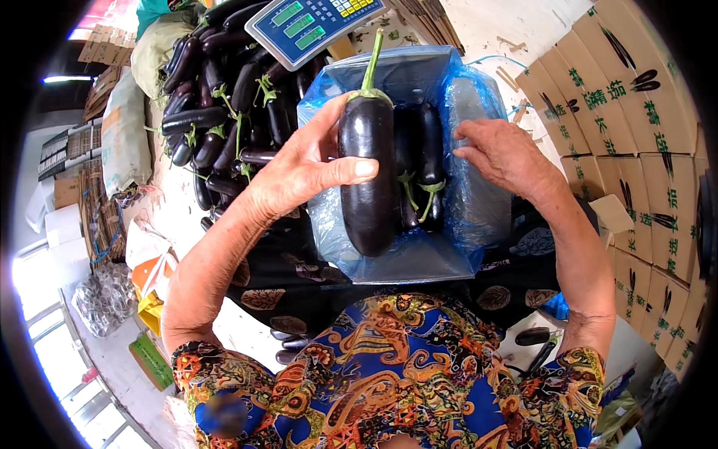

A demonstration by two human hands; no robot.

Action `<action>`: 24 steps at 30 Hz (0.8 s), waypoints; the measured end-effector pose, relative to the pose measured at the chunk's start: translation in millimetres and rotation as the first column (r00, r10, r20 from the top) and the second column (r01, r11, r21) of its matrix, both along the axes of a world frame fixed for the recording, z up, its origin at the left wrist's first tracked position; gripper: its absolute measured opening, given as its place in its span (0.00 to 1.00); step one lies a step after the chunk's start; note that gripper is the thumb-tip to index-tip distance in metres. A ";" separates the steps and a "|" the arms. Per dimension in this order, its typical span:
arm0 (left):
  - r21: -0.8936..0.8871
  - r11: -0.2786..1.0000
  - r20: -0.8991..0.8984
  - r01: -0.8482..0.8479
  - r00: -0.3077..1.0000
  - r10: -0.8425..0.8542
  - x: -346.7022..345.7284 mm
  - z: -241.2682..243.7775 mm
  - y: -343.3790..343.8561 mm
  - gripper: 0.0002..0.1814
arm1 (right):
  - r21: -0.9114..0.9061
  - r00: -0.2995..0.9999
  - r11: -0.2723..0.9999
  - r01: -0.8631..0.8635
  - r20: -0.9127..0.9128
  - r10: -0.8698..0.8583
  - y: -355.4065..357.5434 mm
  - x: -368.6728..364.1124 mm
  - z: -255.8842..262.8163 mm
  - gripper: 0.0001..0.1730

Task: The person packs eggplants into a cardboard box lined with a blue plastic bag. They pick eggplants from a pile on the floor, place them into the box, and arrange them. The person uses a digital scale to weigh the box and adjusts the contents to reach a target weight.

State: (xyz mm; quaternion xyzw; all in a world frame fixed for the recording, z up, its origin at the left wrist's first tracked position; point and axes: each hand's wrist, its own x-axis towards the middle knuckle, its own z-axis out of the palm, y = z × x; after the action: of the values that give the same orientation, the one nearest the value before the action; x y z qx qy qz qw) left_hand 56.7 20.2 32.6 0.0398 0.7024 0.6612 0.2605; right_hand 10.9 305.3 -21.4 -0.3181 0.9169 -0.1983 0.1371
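My left hand (305, 168) grips a large dark purple eggplant (367, 207) by its side. Its green stem points away from me, and it hangs over the left part of an open box lined with blue plastic film (415, 269). Inside the box lie long eggplants (431, 140), some with their stems toward me; the held one hides part of the contents. My right hand (505, 151) is above the film-covered right flap (477, 191). Its fingers are curled, thumb and forefinger slightly apart, with nothing visible between them. Whether it touches the film I cannot tell.
A heap of eggplants (241, 95) covers the floor at the left. Beyond the box stands a digital scale display (308, 28). Printed cartons (611, 101) are stacked at the right. Full sacks (126, 134) lie far left, and a few eggplants (533, 337) rest by my right elbow.
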 end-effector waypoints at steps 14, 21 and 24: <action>-0.372 0.927 0.277 0.045 0.959 0.065 -11.7 -90.9 52.8 0.53 | -0.003 0.999 1.000 0.018 -0.031 -0.018 15.6 11.5 4.5 0.14; -0.587 0.785 0.156 0.197 0.979 -0.130 18.6 -159.0 102.3 0.56 | -0.074 0.990 0.997 -0.027 -0.143 0.016 8.6 12.7 -16.4 0.12; -0.601 0.767 0.176 0.225 0.973 -0.147 13.4 -145.6 100.6 0.48 | -0.064 0.953 0.990 -0.129 -0.284 0.106 -0.6 10.8 -24.4 0.10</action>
State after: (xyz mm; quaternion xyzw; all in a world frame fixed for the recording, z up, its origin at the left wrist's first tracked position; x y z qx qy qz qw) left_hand 70.1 120.7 -113.1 -0.0175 0.8555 0.3673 0.3646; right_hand 21.7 304.7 -45.8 -0.4023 0.8976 -0.1803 0.0043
